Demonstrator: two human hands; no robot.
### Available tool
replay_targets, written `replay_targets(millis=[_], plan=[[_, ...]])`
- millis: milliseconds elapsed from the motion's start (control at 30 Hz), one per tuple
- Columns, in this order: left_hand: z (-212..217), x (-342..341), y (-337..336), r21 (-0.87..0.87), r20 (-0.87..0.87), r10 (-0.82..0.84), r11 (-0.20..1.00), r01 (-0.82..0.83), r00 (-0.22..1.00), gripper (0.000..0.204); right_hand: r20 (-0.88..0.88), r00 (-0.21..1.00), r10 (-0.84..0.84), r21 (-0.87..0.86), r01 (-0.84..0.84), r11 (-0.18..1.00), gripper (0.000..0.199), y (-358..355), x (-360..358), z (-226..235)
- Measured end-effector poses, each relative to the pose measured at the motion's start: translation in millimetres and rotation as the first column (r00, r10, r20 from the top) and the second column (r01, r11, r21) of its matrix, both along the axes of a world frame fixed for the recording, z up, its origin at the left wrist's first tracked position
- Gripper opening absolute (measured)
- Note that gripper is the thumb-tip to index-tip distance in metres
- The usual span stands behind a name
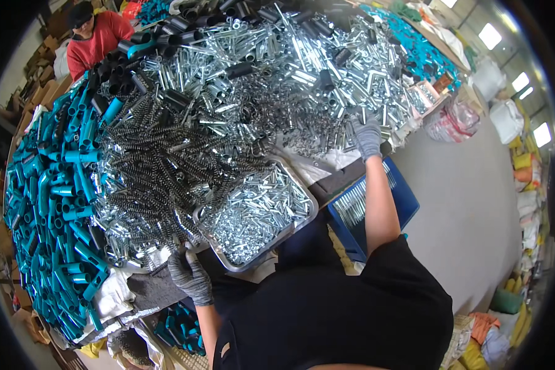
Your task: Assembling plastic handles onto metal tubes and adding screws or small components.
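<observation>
My left hand (190, 275), in a grey knit glove, is at the table's near edge beside the coil springs (160, 166). Its fingers are curled toward the thumb, and what they hold, if anything, is too small to name. My right hand (368, 138), gloved alike, reaches out to the right edge of a heap of shiny metal rods and tubes (345, 86). Its fingers are bent down among these parts, which partly hide the tips. Between the hands is a metal tray (314, 213) full of small silvery pins. Under my right forearm stands a blue bin (407, 200) with a row of metal rods.
Teal tubular parts (55, 228) are heaped along the left side, and black sleeves (179, 28) lie at the back. A person in red (98, 43) is at the far left. Bags (453, 120) stand beyond the table's right end. A container of teal parts (179, 330) is below the near edge.
</observation>
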State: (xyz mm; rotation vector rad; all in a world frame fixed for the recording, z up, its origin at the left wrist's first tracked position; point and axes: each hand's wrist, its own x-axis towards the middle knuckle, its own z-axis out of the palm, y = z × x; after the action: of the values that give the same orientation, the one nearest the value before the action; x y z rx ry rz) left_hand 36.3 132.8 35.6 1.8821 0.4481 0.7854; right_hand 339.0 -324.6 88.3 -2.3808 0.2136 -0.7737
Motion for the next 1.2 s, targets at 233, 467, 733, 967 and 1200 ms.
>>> replay_targets(millis=[233, 467, 733, 967, 1200], plan=[[-1.6, -2.0, -2.4, -0.048, 0.006, -0.001, 0.999, 0.002, 1.000, 0.012, -0.262, 0.961, -0.089, -0.157, 0.049, 0.986, 0.036, 4.9, 34.2, -5.5], [8.7, -1.4, -6.6, -0.004, -0.028, -0.047, 0.999, 0.046, 0.999, 0.017, -0.120, 0.989, -0.088, -0.215, 0.060, 0.975, 0.049, 12.6, 18.8, 16.2], [104.3, 9.5, -50.9, -0.040, 0.045, -0.337, 0.940, 0.339, 0.940, 0.049, 0.223, 0.416, 0.881, 0.682, -0.713, 0.164, 0.024, 182.9, -153.3, 112.1], [133.1, 4.1, -51.6, -0.131, -0.486, -0.544, 0.819, 0.559, 0.684, 0.050, 0.137, 0.523, 0.841, 0.895, -0.429, 0.121, 0.036, 225.9, -200.2, 80.8], [107.4, 4.7, -71.2, -0.774, 0.316, -0.472, 0.373, 0.511, 0.823, 0.036, 0.413, 0.644, 0.644, 0.877, -0.089, -0.473, 0.033, 244.9, -199.2, 71.8]])
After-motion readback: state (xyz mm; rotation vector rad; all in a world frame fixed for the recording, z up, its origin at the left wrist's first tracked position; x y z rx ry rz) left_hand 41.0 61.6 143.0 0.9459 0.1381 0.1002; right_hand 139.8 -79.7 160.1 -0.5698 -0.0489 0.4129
